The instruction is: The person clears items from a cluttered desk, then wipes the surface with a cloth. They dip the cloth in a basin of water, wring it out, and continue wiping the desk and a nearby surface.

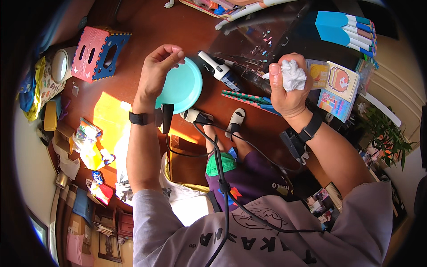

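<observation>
My right hand (293,88) is raised at the right and grips a crumpled wad of white tissue (293,76). It is above the edge of a dark glossy table (247,43), where small coloured scraps (266,41) lie scattered. My left hand (158,68) hangs in the air over a round turquoise plastic basin or stool (186,85), its fingers curled and thumb against them. Nothing shows between them. Between my hands, a white and black handheld vacuum cleaner (218,70) lies at the table's near edge.
A blue holder of markers (347,31) and an open spiral notebook (340,80) are at the right. A folded plastic step stool (252,99) is below the vacuum. A pink and blue step stool (96,55) stands left. Black cables (218,160) run from my wrists across my front.
</observation>
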Tool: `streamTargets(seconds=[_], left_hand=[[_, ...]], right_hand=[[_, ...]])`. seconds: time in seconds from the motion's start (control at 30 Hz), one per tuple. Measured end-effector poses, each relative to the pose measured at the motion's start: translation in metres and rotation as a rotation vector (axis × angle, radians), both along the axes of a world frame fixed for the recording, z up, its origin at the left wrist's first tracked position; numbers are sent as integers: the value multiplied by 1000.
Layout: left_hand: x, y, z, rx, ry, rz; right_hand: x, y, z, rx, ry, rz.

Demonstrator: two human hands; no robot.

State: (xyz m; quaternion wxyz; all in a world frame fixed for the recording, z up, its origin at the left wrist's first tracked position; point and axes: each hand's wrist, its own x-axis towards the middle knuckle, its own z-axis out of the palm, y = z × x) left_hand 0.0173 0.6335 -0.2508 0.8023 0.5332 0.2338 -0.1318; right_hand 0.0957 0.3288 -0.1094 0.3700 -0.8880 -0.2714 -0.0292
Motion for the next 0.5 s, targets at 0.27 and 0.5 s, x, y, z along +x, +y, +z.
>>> streamTargets(seconds=[0.27,0.5], left_hand=[[-62,3,113,-274,-657,-360],[-115,-19,261,-54,-893,-753]], right_hand=[[0,4,-3,-41,-106,-19],[5,-1,-12,-69,-175,-17]])
